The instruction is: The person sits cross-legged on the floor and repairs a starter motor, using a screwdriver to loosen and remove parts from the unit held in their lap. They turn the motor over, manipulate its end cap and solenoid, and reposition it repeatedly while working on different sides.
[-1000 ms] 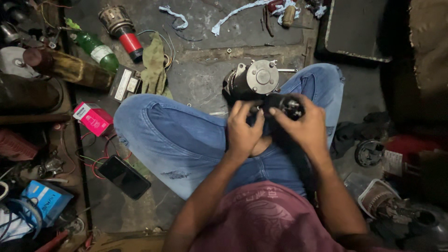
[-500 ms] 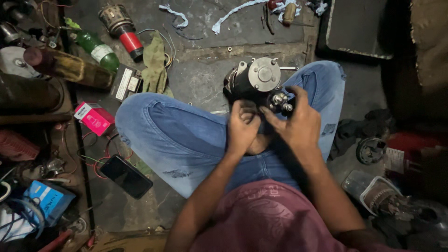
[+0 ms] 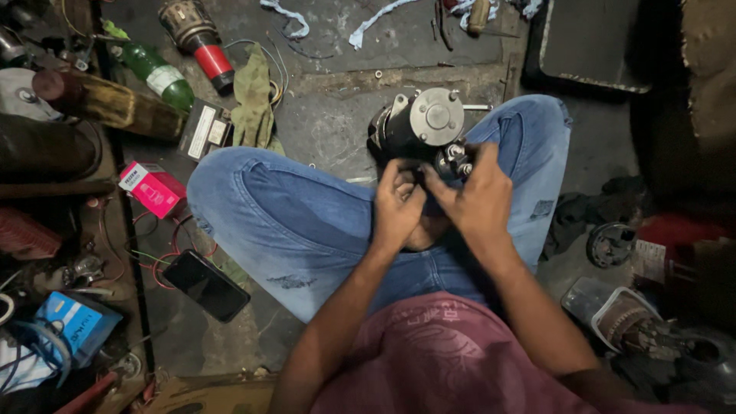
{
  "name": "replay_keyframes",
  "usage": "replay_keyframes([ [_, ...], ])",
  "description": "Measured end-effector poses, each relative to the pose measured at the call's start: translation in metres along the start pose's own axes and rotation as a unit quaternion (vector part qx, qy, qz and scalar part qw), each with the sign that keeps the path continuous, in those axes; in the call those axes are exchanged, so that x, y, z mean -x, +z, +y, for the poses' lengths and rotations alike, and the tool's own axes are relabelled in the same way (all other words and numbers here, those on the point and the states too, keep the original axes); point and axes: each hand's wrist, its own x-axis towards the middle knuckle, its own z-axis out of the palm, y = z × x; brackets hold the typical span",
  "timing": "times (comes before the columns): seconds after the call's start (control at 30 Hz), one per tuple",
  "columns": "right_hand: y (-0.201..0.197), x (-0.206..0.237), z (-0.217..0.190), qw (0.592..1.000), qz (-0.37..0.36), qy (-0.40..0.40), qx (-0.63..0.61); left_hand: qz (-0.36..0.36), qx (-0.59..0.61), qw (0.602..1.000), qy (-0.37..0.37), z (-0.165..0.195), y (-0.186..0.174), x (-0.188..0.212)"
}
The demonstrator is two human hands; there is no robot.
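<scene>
A person sits cross-legged on a workshop floor, a starter motor (image 3: 418, 126) resting between the knees. Both hands grip its dark near end: left hand (image 3: 399, 207) curled closed on it, right hand (image 3: 479, 201) wrapped over the terminals. This looks like fitting or loosening a small part; next comes careful fingertip work. The hands hide that part.
</scene>
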Motion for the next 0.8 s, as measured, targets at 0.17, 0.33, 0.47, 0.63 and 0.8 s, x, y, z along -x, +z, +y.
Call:
replay_keyframes([
  [0.17,0.008,0.001,0.003,0.984,0.0,0.008,-0.176,0.01,-0.035,0.999,-0.007,0.001,0.001,0.001],
  [0.33,0.028,0.002,0.004,0.974,-0.008,0.075,-0.214,0.112,-0.354,0.91,0.185,0.046,0.012,0.006],
  [0.47,0.036,0.013,0.014,0.997,-0.027,-0.004,-0.077,-0.073,-0.493,0.787,0.365,0.091,0.037,0.002],
  [0.63,0.051,0.009,0.02,0.995,-0.047,-0.066,0.059,-0.151,-0.852,0.399,0.303,0.106,0.09,-0.018],
  [0.8,0.038,-0.005,0.021,0.98,-0.045,-0.014,-0.194,-0.361,-0.87,0.237,0.237,0.106,0.108,-0.028],
])
